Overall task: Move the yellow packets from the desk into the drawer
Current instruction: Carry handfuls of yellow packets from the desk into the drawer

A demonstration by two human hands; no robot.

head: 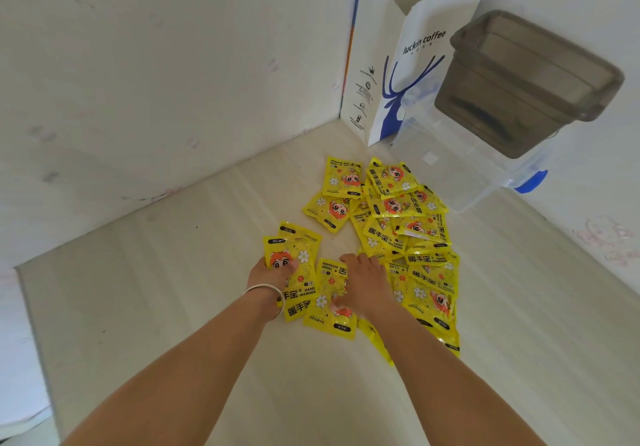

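Several yellow hand-warmer packets (398, 223) lie in a loose heap on the pale wooden desk (173, 289), right of centre. My left hand (266, 272) grips a small stack of packets (294, 262) at the heap's left edge, thumb on top. My right hand (363, 282) presses palm down on another packet (332, 293) beside it, fingers curled around its edge. More packets run under and behind my right forearm. No drawer is in view.
A white paper coffee bag (398, 64) stands in the desk's back corner against the wall. To its right a clear plastic box with a blue latch (485, 175) carries a grey-brown lidded container (526, 78). The desk's left edge shows at the lower left.
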